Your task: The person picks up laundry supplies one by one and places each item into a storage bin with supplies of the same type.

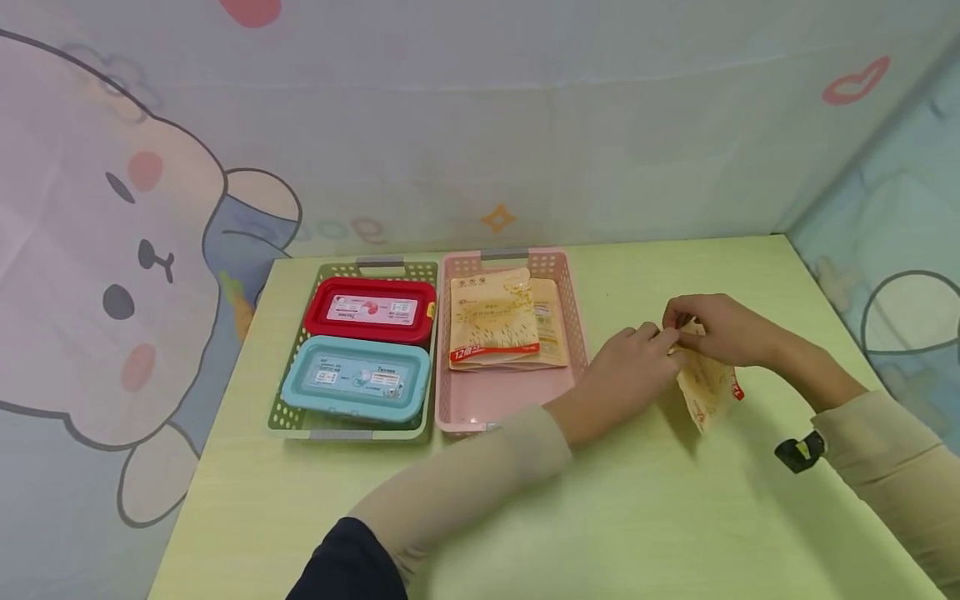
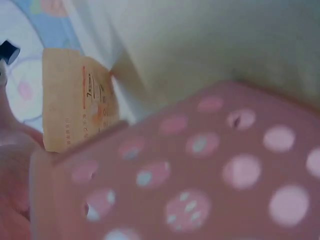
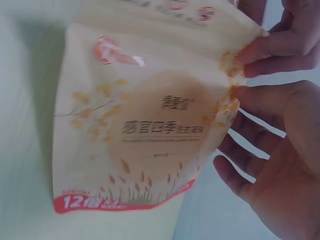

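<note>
Both hands pinch the same edge of a cream-yellow flat pouch (image 1: 705,379) with a red strip along its bottom, held above the table. The left hand (image 1: 626,367) reaches past the pink basket (image 1: 581,333), and its fingertips meet those of the right hand (image 1: 731,329) at the pouch's edge. In the right wrist view the pouch's printed front (image 3: 135,130) faces the camera, and the right hand (image 3: 280,145) has its thumb and a finger at the side edge. The left wrist view shows the pouch's back (image 2: 80,100) beyond the basket's perforated wall (image 2: 225,150).
Two similar pouches (image 1: 495,312) lie overlapping in the back of the pink basket. Beside it, a green basket (image 1: 273,417) holds a red-lidded box (image 1: 371,333) and a light blue box (image 1: 356,404). A patterned cloth wall (image 1: 547,167) stands behind the table.
</note>
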A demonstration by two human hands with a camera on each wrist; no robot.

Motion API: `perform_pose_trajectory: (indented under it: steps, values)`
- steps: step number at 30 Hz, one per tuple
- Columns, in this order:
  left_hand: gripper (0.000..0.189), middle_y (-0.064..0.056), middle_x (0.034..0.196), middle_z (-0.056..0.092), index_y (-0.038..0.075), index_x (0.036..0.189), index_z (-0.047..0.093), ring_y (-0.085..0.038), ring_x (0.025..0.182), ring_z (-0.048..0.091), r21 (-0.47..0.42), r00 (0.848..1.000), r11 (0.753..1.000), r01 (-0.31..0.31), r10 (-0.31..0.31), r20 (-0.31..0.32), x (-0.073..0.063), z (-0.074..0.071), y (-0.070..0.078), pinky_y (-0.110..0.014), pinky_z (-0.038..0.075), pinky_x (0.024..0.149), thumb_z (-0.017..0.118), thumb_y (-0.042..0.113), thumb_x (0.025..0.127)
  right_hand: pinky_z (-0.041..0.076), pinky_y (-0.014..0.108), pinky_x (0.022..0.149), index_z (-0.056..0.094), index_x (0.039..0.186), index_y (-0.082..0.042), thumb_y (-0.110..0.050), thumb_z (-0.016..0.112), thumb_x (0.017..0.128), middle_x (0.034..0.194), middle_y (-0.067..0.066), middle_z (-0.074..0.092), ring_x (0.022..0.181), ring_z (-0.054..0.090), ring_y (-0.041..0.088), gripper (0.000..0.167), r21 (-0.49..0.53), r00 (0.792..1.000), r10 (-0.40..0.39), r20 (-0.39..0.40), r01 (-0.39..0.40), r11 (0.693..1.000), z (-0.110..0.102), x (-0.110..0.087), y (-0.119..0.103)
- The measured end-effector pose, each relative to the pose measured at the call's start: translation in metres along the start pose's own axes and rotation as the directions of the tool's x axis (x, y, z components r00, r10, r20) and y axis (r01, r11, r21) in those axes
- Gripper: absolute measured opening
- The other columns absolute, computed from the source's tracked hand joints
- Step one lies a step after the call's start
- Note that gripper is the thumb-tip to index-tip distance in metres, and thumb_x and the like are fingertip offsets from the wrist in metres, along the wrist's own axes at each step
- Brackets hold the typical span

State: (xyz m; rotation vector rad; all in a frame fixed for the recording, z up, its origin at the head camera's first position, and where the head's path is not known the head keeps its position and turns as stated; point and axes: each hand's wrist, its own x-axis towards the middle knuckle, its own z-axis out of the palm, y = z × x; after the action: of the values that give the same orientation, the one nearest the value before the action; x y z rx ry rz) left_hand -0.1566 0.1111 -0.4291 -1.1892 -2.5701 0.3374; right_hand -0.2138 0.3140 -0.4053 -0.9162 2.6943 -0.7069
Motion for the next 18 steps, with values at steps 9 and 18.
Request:
perform_pose_trajectory:
  steps: [9,18]
  values:
    - [0.038,0.006,0.142,0.055,0.026,0.147,0.061,-0.013,0.126,0.057,-0.105,0.998,0.994,0.008,-0.002,0.056,0.002,-0.015,-0.025,-0.022,0.049,0.096,0.064,0.022,0.109,0.055,0.05,0.086,0.063,0.105,-0.013,-0.007,0.068,0.103,0.105,0.002,0.071,0.107,0.07,0.028,0.008,0.053,0.996,0.02,-0.087,-0.015,0.998,-0.007,0.001,-0.006]
    - [0.033,0.009,0.135,0.057,0.026,0.139,0.064,-0.01,0.125,0.055,-0.322,0.997,0.943,0.078,-0.074,0.025,-0.004,-0.026,-0.04,-0.018,0.047,0.098,0.061,0.015,0.108,0.055,0.023,0.094,0.068,0.112,-0.009,-0.005,0.062,0.106,0.117,0.005,0.069,0.117,0.069,0.026,0.01,0.218,0.996,-0.01,-0.086,0.029,0.976,-0.003,0.002,-0.005]
